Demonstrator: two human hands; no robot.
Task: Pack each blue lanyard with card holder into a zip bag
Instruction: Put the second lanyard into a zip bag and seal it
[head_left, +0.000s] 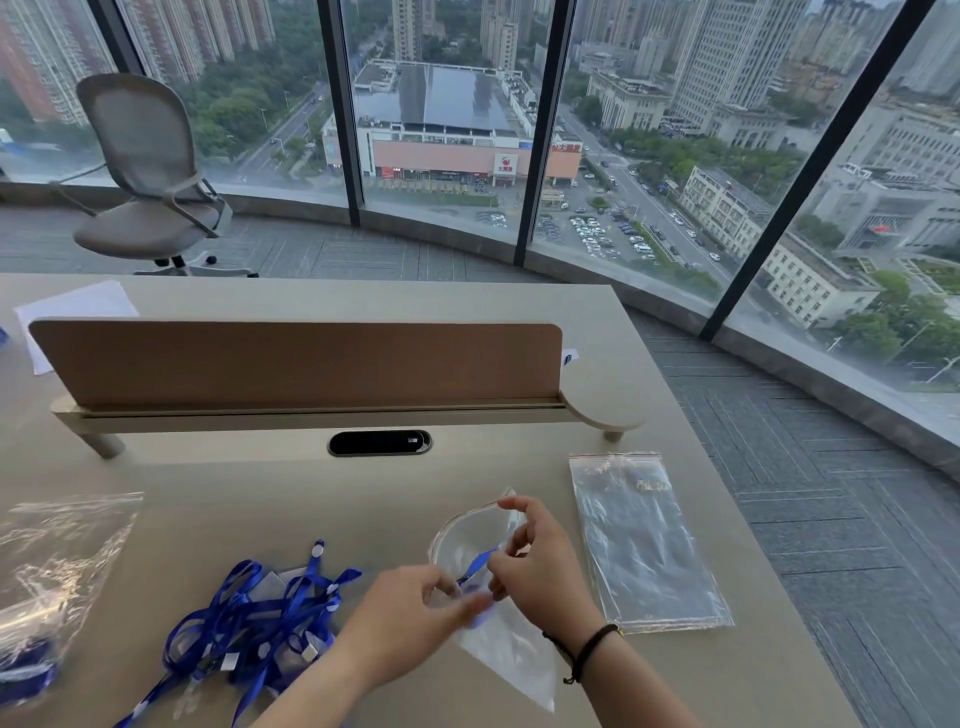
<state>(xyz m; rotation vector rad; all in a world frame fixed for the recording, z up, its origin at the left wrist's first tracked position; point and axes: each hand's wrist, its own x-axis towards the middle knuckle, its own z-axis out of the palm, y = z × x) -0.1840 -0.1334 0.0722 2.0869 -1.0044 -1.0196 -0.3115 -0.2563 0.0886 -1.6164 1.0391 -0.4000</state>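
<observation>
Bare beige desk surface (322, 499) lies open between the tangled heap of blue lanyards with clear card holders (249, 618) at the near left and the flat stack of clear zip bags (644, 540) at the right. A crumpled clear plastic bag (57, 566) blocks the far-left edge. Behind, the brown upright divider panel (291, 364) on its raised beige shelf closes off the back, with the black oval cable port (379, 443) just before it.

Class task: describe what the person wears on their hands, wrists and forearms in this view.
Both forearms are bare, with no sleeves in view. The left hand shows no gloves, rings or bands. The right hand is also ungloved; its wrist carries a thin dark bracelet, like a cord or hair tie, looped around it.
</observation>
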